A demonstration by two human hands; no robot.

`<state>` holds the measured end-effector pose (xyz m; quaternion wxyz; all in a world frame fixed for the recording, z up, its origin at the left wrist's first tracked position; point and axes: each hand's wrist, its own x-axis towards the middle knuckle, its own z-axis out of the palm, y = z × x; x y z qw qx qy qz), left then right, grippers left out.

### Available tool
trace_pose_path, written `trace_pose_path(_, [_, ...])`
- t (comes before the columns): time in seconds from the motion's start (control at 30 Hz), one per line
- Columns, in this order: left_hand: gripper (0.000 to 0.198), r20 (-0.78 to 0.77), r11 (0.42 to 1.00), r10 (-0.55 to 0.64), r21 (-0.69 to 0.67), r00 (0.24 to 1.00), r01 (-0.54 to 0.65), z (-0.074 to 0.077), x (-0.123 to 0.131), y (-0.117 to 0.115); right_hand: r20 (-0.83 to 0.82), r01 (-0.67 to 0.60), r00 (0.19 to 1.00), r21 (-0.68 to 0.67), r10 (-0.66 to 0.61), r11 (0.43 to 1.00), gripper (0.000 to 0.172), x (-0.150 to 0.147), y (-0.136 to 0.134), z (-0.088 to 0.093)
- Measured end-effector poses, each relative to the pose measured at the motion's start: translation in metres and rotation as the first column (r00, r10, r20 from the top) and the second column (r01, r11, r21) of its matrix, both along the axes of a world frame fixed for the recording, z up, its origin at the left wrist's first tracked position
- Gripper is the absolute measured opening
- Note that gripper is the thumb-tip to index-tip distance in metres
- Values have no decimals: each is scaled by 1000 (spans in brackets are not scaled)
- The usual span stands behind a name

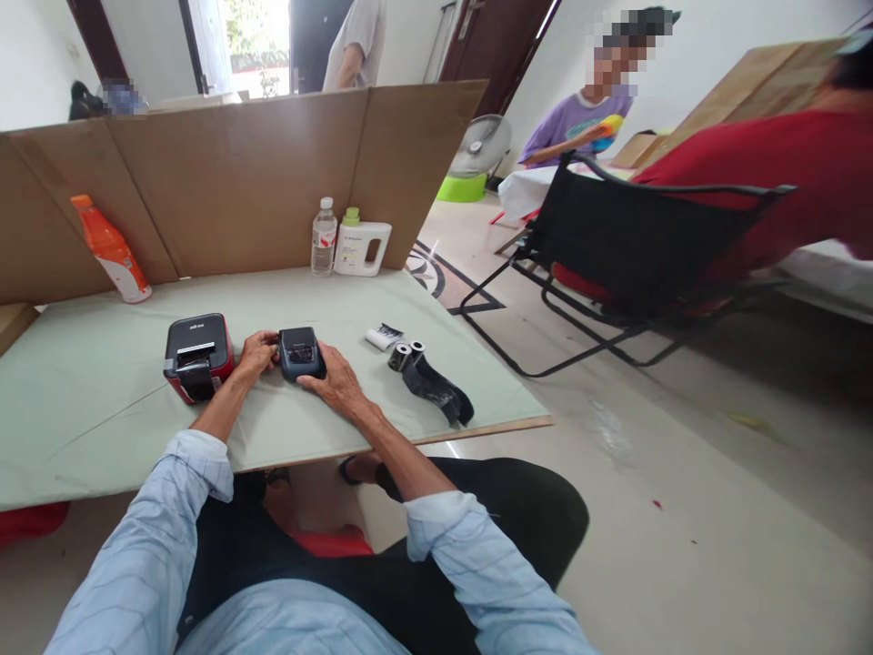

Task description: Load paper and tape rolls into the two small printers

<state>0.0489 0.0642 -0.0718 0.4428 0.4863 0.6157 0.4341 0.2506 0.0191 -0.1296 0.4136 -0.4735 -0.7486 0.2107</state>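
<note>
A small dark portable label printer (298, 353) rests on the pale green tabletop, between my two hands. My right hand (336, 377) grips its right side, thumb along the near edge and fingers behind. At its left edge, the bent fingers of my left hand (258, 353) press together against the casing; their tips are partly hidden. Left of that hand stands a larger black and red label printer (197, 355) with a dark strip at its front slot. To the right lie a white paper roll (383, 337) and two small rolls (406, 353) with a black ribbon (436, 389) trailing off them.
A cardboard screen (252, 173) borders the table's far side. Before it stand an orange bottle (113, 250), a clear water bottle (324, 238) and a white jug (361, 246). Right of the table are a black folding chair (634, 236), a fan (483, 146) and other people.
</note>
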Motion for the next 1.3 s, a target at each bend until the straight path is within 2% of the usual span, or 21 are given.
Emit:
trace_pose_path(0.2, [46,32,1000,-19,-13,999,19,-1,1,-1,47,-47,998,-27,48,999,86,7,1,10])
trace_pose_path(0.63, [58,18,999,-34,-13,999,34,-3,4,-5,16,-24,1000,-19,25,1000,95,10,-4,1])
trace_pose_path(1.0, [62,-1,999,-43,-30,999,43,-1,8,-5,-7,-13,1000,-76,12,997,99,11,-7,-1])
trace_pose_path(1.3, [62,-49,1000,-20,-22,999,19,-3,8,-10,-1,-14,1000,-102,13,995,99,12,-10,7])
